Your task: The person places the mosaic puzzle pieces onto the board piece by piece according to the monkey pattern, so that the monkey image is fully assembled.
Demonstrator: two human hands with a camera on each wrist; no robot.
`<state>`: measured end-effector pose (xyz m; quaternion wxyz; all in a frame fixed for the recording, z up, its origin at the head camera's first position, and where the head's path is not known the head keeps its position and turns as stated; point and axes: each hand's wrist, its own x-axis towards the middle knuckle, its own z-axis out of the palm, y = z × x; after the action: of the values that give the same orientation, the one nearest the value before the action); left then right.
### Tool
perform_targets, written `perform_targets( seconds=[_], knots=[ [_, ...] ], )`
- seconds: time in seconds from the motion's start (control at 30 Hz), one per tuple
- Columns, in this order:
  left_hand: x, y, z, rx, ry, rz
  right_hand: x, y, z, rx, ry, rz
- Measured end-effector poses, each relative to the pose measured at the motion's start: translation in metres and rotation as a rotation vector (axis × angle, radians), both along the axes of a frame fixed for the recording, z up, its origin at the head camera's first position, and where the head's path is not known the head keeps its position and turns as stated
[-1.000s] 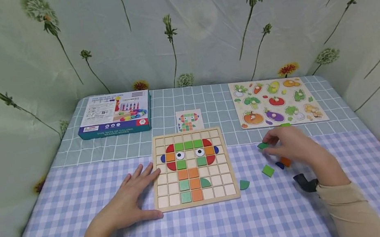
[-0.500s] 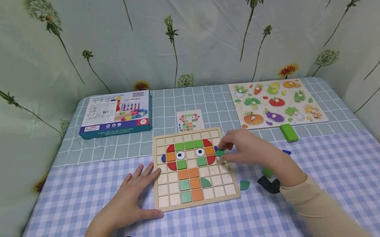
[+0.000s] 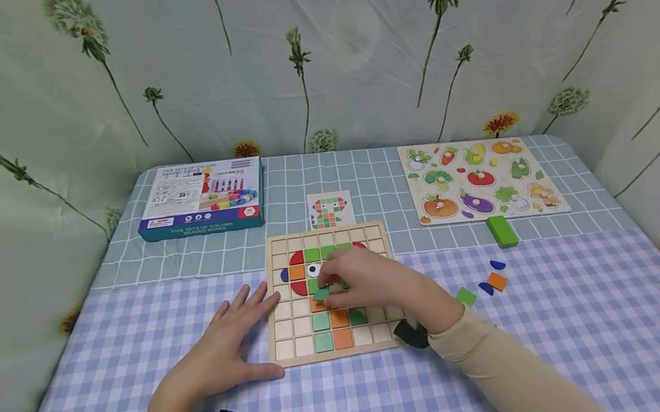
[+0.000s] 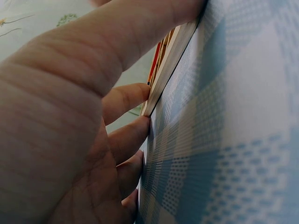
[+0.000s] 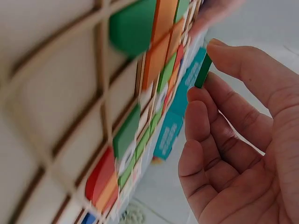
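Observation:
In the head view, a wooden grid board (image 3: 347,354) holds red, orange, green and blue pieces and round eye pieces. My left hand (image 3: 217,353) rests at its left edge with fingers spread; the left wrist view shows fingertips against the board's side (image 4: 170,65). My right hand (image 3: 367,279) is over the board's middle. It pinches a green piece (image 3: 321,294) between thumb and fingers; in the right wrist view the green piece (image 5: 203,71) appears edge-on, above the board. The right hand hides some pieces, including one eye.
Right of the board lie a green square (image 3: 465,296), an orange square (image 3: 497,281), blue half-rounds (image 3: 498,264) and a green block (image 3: 502,231). Behind are a pattern card (image 3: 330,209), a boxed bead set (image 3: 199,198) and a vegetable puzzle (image 3: 481,178).
My right hand has moved left with the green piece, from the loose pieces across to over the board's middle. The left hand has stayed at the board's left edge.

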<state>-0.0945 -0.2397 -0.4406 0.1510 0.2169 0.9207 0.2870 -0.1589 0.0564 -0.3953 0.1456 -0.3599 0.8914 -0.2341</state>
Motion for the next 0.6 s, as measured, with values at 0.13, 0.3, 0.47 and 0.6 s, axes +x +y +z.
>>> perform_targets(
  seconds=[0.13,0.3,0.47,0.6],
  knots=[
    [0.000,0.000,-0.001,-0.005,0.007,-0.008,0.002,-0.015,-0.003,0.030,-0.017,0.017],
    [0.000,-0.001,0.002,0.003,0.028,-0.023,0.003,-0.027,-0.006,0.045,-0.001,0.030],
    [0.000,0.000,0.003,-0.001,0.025,-0.024,0.002,-0.033,-0.012,0.066,0.007,0.041],
    [0.000,0.000,0.002,0.001,0.027,-0.023,0.003,-0.036,-0.013,0.080,0.012,0.041]
  ],
)
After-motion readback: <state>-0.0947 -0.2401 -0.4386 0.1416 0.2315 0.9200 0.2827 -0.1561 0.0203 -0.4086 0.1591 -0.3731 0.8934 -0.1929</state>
